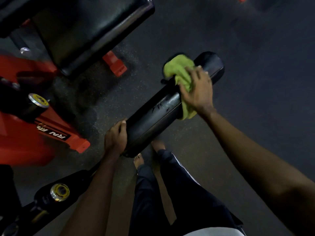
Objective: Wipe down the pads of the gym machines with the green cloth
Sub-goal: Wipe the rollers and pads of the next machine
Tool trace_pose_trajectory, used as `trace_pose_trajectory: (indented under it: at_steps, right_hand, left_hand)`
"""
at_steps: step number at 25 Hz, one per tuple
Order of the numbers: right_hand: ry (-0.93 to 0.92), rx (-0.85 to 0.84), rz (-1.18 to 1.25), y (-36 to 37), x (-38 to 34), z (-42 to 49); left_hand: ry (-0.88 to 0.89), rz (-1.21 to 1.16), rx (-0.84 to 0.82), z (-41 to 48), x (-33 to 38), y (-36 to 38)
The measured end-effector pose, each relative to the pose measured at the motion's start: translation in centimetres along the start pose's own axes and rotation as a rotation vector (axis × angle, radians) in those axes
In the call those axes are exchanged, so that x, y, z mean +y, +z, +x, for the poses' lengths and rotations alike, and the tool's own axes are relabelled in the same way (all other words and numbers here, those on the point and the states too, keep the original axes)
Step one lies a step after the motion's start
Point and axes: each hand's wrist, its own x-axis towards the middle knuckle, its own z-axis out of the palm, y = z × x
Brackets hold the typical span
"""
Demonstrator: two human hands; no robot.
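A long black roller pad (158, 114) runs diagonally from lower left to upper right in the middle of the head view. The green cloth (179, 70) is draped over its upper half. My right hand (197, 91) presses the cloth onto the pad, fingers spread over it. My left hand (115, 137) grips the pad's lower end, thumb on top and fingers curled round the edge. The far end cap of the pad shows beyond the cloth.
A large black seat pad (88, 31) fills the upper left. Red machine frame parts (56, 132) lie at left, with a red foot (115, 63) on the dark rubber floor (255, 48). A black bar with chrome pegs (59, 191) crosses lower left. My legs stand below the roller.
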Motion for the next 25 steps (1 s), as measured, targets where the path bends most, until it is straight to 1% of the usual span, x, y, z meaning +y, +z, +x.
trace_pose_trajectory:
  at_steps: [2,3,4,6,8,11,13,14,15,16,17,19,20,22,25]
  right_hand:
    - [0.160,0.090,0.067,-0.8,1.4,2.3]
    - [0.188,0.104,0.070,-0.8,1.1,2.5]
    - [0.176,0.099,0.051,-0.4,0.0,2.1]
    - [0.090,0.057,0.009,0.8,-3.2,-0.3]
    - [0.020,-0.003,0.014,2.2,-7.1,-4.2]
    - [-0.076,-0.066,0.071,3.9,-11.9,-9.7]
    - [-0.255,-0.181,0.076,4.4,-13.8,-12.3]
    - [-0.345,-0.242,0.064,4.5,-14.0,-13.0]
    - [-0.395,-0.260,0.065,4.5,-13.5,-12.9]
    - [-0.371,-0.242,0.078,4.2,-12.6,-12.1]
    - [-0.299,-0.172,0.088,4.0,-11.2,-10.7]
    - [-0.088,-0.061,0.088,2.6,-7.7,-7.5]
    - [-0.023,-0.040,0.088,1.9,-6.7,-6.5]
    - [0.040,-0.027,0.095,2.1,-6.7,-6.7]
    - [0.108,0.061,0.144,3.1,-9.4,-8.9]
  left_hand:
    - [-0.068,-0.015,-0.033,0.3,0.2,-0.3]
    - [-0.097,-0.027,-0.057,0.5,0.2,-0.4]
    - [-0.115,-0.061,-0.083,0.9,0.0,-0.5]
    - [-0.129,-0.210,-0.130,1.5,-0.3,-0.9]
    - [-0.139,-0.331,-0.107,1.9,-1.1,-0.7]
    - [-0.235,-0.398,0.016,1.5,-1.0,-0.3]
    - [-0.357,-0.336,0.121,0.1,-0.6,-0.7]
    - [-0.404,-0.348,0.166,-0.8,-0.6,-0.8]
    - [-0.399,-0.407,0.198,-1.6,-0.9,-0.8]
    - [-0.359,-0.478,0.207,-2.5,-1.3,-0.8]
    - [-0.292,-0.535,0.186,-3.3,-2.1,-0.5]
    - [-0.195,-0.578,0.061,-3.6,-4.4,0.5]
    - [-0.177,-0.584,-0.005,-3.3,-5.4,0.8]
    - [-0.133,-0.508,-0.067,-2.9,-5.8,0.6]
    - [-0.012,-0.366,-0.048,-3.1,-5.1,0.0]
